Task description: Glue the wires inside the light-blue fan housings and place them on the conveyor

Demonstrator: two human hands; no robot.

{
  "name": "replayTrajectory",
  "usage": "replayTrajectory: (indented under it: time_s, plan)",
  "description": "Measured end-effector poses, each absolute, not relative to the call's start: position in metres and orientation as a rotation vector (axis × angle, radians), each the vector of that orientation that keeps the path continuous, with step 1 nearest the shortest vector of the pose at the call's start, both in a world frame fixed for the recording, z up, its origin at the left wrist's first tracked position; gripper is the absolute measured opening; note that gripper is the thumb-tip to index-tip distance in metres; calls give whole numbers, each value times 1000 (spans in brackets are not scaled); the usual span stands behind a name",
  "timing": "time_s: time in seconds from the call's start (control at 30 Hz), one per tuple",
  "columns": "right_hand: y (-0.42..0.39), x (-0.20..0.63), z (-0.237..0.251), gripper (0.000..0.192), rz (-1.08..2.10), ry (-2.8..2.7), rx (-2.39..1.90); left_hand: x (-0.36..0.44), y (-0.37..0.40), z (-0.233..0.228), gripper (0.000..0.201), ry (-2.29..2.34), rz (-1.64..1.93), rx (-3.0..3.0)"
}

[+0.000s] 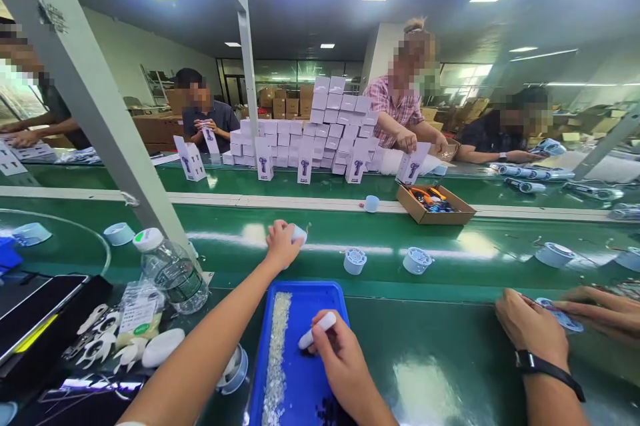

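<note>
My left hand (283, 246) reaches forward over the green conveyor belt, its fingers closed round a light blue round housing (299, 234) with a thin wire showing. My right hand (347, 365) grips a short white pen-like tool (324, 323) with a dark tip, held above the blue tray (300, 383). Along the tray's left side runs a strip of small clear pieces (278, 353), and small black parts (327, 411) lie near its front. Two more housings, a nearer one (355, 261) and another (417, 261), stand on the belt to the right of my left hand.
A plastic bottle (175, 273) and white moulded parts (100, 339) lie left. A co-worker's hands (535, 333) hold a blue disc at right. Beyond the belt are a cardboard tool box (435, 206), stacked white boxes (340, 126) and several people. A metal post (105, 93) slants at left.
</note>
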State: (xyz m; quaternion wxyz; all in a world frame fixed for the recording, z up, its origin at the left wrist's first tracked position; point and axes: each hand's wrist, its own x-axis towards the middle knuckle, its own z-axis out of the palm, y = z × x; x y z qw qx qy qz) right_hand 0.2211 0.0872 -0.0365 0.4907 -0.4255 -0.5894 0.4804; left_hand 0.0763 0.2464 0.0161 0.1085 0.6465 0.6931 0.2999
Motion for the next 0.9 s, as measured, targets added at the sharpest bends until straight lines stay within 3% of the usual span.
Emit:
replayTrajectory:
  time_s: [0.2,0.37,0.7,0.9]
  plan:
    - [83,219,-39,36,1245,-1478,-1013,53,214,75,25,1787,1381,1580]
    - [81,219,-43,31,1218,-1565,-1032,22,152,99,19,1461,1581,1297]
    - [75,232,-39,21,904,-1917,-1077,2,96,64,21,1276,1602,865]
    - [59,248,-48,23,940,-1806,-1020,2,89,48,18,1262,1560,787]
